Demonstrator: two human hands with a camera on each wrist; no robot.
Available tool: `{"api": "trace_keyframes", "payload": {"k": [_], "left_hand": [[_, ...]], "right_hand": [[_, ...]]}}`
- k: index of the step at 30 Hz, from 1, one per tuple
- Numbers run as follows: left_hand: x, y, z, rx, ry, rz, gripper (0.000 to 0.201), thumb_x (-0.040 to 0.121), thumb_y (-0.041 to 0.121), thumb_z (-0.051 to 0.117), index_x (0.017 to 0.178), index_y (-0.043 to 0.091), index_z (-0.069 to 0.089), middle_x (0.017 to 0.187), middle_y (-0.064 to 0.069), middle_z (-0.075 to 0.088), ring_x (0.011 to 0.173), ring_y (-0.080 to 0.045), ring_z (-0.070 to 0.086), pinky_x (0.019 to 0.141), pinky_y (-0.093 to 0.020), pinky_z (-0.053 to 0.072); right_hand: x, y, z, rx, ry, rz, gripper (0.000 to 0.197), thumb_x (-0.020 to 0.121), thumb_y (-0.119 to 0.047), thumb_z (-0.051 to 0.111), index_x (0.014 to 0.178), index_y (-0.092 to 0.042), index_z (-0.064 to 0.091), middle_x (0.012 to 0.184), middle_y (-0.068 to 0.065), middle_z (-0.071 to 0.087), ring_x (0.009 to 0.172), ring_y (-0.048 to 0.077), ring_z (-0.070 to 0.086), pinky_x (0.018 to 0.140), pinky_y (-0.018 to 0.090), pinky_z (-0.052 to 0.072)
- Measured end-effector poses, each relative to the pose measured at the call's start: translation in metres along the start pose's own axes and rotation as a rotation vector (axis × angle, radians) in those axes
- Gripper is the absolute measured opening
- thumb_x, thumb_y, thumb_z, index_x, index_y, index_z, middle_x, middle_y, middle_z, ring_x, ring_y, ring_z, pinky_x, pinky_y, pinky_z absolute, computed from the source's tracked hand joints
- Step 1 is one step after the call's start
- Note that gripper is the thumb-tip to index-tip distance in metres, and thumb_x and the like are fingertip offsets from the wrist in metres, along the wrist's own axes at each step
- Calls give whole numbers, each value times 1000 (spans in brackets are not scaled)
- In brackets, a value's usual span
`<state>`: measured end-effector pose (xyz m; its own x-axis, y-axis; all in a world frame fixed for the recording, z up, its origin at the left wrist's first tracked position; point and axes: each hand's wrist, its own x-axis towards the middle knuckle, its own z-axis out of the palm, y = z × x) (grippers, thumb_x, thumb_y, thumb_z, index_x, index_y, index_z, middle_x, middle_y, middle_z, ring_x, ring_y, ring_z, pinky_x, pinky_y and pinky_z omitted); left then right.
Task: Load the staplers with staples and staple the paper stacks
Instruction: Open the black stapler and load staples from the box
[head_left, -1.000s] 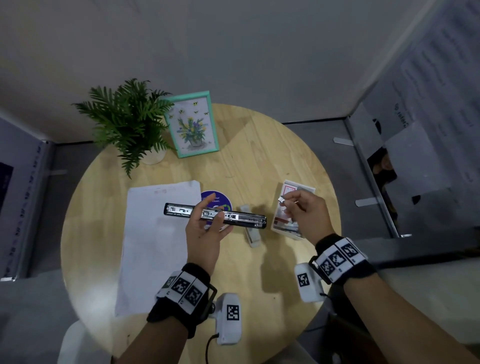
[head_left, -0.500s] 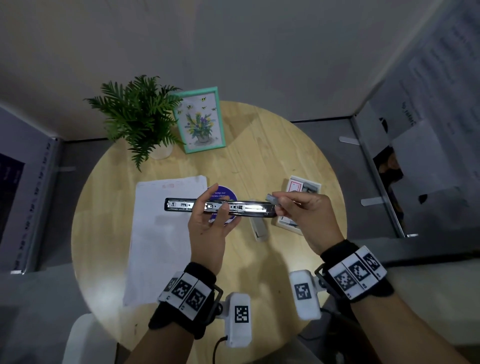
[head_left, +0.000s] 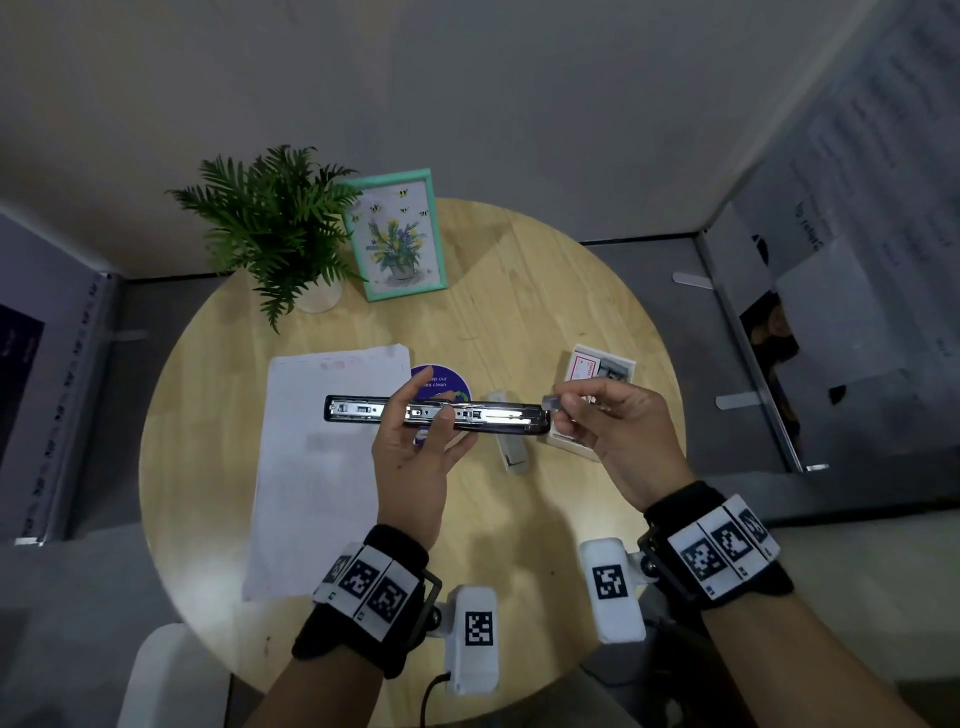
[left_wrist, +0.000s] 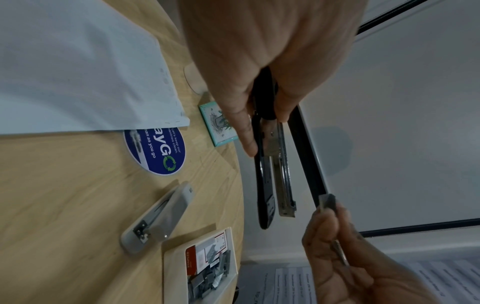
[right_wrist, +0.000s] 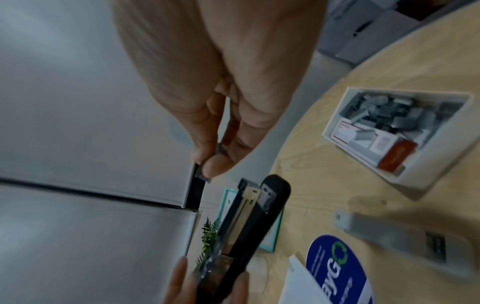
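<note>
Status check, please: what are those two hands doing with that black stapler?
Left hand holds opened black stapler. Right hand pinches staple strip at its tray end. Not loaded yet. Nothing blocking.

left hand (head_left: 415, 447): grip closed, raised | right hand (head_left: 618, 431): fingertips pinched

Hidden and cut-off parts

The left hand (head_left: 415, 441) covered the middle of the black stapler (head_left: 498, 415); the stapler hid part of the blue round sticker (head_left: 441, 382). The paper stack (left_wrist: 78, 72) ran off the left-wrist view's edges.
</note>
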<state>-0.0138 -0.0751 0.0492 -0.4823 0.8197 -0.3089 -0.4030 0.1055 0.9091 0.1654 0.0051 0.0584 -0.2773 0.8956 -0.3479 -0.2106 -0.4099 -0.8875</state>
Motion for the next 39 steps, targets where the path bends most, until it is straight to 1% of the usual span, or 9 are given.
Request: {"api": "trace_keyframes", "payload": {"k": [3, 6, 9, 13, 18, 25, 27, 34, 39], "left_hand": [[-2, 0, 0, -7, -7, 7, 36, 94, 0, 55, 121, 24, 59, 107, -10, 63, 93, -25, 64, 79, -34, 60], [-5, 0, 0, 0, -9, 11, 37, 94, 0, 55, 120, 25, 59, 106, -8, 65, 95, -27, 63, 80, -35, 60], [-8, 0, 0, 3, -9, 11, 37, 94, 1, 55, 121, 26, 59, 109, -10, 64, 99, -29, 62, 83, -38, 60], [-11, 1, -1, 0, -13, 13, 37, 94, 2, 56, 123, 24, 58, 112, -14, 64, 102, -32, 62, 85, -40, 59], [-14, 3, -1, -1, -19, 14, 36, 94, 3, 56, 121, 27, 59, 112, -11, 65, 107, -36, 62, 87, -44, 58], [-16, 5, -2, -20, -12, 13, 37, 94, 2, 55, 120, 28, 60, 109, -9, 65, 104, -32, 63, 86, -42, 59], [-15, 5, -2, -32, -6, 8, 36, 94, 1, 55, 120, 27, 60, 107, -8, 65, 102, -31, 63, 85, -40, 59], [-14, 7, -1, -52, -20, -2, 36, 94, 2, 55, 119, 27, 59, 106, -7, 64, 100, -30, 63, 82, -36, 60], [-10, 7, -5, -64, -3, -19, 37, 94, 2, 54, 125, 23, 57, 112, -13, 62, 99, -30, 62, 79, -33, 59]], "right_hand": [[-2, 0, 1, -216, -46, -184, 12, 78, 6, 69, 80, -5, 74, 82, 7, 70, 76, 27, 68, 75, 36, 60], [-4, 1, 8, -519, -103, -401, 17, 78, 7, 70, 82, -9, 74, 86, 6, 67, 80, 21, 66, 74, 33, 58], [-7, 7, 12, -734, -143, -593, 9, 79, 0, 72, 83, -7, 74, 87, 2, 68, 78, 17, 66, 71, 32, 58], [-7, 10, 15, -813, -160, -692, 5, 80, 0, 71, 83, -4, 74, 88, 4, 68, 76, 13, 63, 69, 18, 52], [-6, 16, 18, -816, -189, -737, 7, 79, 1, 73, 84, -3, 76, 88, 4, 70, 79, 6, 64, 73, 14, 49], [-5, 22, 20, -807, -157, -751, 7, 79, -3, 72, 85, -4, 77, 88, 6, 73, 80, 19, 69, 74, 33, 56], [-5, 23, 20, -810, -147, -747, 8, 79, -4, 73, 86, -5, 77, 88, 5, 73, 82, 19, 68, 75, 34, 55], [-2, 34, 22, -930, -119, -809, 13, 85, -12, 68, 94, -9, 77, 93, 5, 71, 88, 14, 60, 80, 26, 49], [1, 35, 17, -1073, -135, -746, 22, 87, -29, 63, 105, -23, 75, 107, 3, 63, 97, 13, 49, 87, 14, 34]]}}
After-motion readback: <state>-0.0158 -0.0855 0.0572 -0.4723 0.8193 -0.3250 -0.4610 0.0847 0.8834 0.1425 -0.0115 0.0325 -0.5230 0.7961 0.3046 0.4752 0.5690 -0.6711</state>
